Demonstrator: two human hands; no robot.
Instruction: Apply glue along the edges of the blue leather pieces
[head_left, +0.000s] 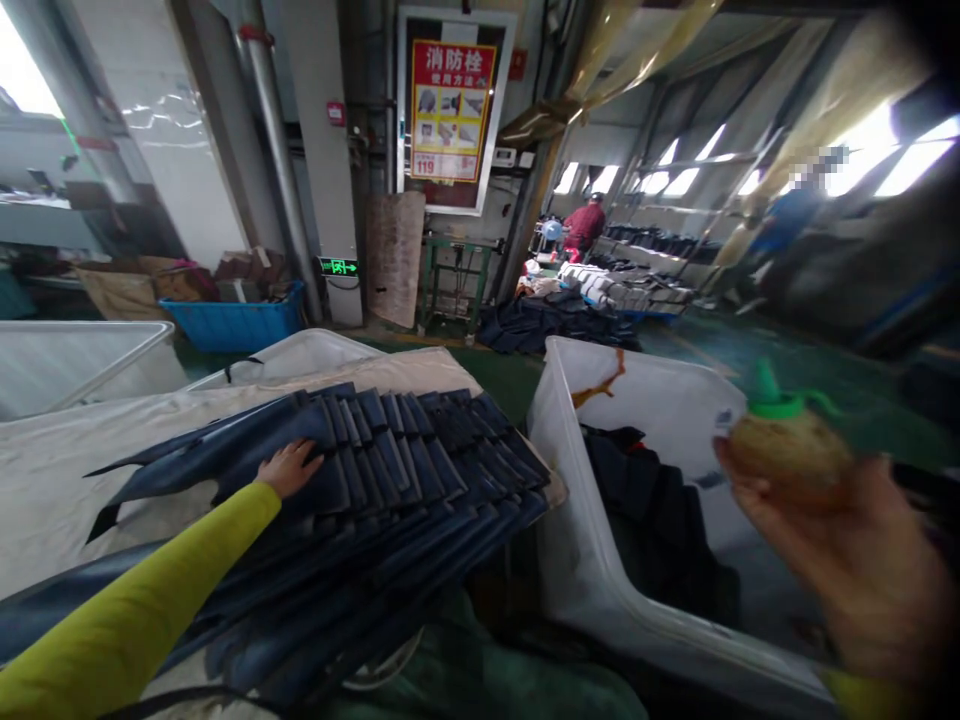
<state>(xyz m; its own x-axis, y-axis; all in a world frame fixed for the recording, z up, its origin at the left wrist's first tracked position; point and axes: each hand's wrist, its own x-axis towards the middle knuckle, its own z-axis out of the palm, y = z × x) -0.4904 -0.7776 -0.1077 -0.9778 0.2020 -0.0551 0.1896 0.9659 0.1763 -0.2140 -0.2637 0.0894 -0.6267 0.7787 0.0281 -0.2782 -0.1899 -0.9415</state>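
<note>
My left hand (289, 468) lies flat with its fingers spread on a stack of dark blue fabric pieces (390, 450). These look like denim and overlap in slanted rows on a cloth-covered table (52, 490). Raised at the right edge, my right hand (862, 560) is wrapped around a squeeze bottle (791, 455). The bottle has a green cap with a pointed nozzle and a yellow-brown body, and it is blurred. It is held above the right side of a white plastic bin (570, 480). Dark fabric (652, 510) lies inside that bin.
A blue crate (232, 320) with packed goods and another white bin (90, 365) stand beyond the table at left. Dark cloth (559, 325) is heaped on the floor behind. One person (585, 225) is in the background; another (787, 215) stands at right.
</note>
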